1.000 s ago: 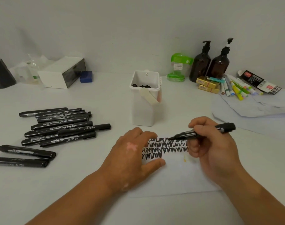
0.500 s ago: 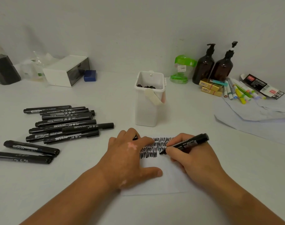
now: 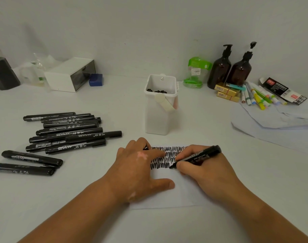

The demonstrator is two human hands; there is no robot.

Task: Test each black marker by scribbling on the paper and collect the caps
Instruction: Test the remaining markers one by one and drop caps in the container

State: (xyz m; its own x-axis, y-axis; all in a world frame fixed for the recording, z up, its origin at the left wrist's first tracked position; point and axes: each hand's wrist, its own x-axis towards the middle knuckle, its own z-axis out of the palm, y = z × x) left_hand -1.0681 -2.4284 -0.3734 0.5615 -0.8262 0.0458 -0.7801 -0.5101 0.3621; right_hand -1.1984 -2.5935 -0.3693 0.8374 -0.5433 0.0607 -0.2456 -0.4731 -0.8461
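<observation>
While the left hand [image 3: 141, 169] lay flat on the paper [image 3: 182, 195], I saw the right hand [image 3: 208, 171] gripping a black marker [image 3: 201, 155].

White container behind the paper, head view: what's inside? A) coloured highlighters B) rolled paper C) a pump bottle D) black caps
D: small black caps show over the rim, inside the white container.
</observation>
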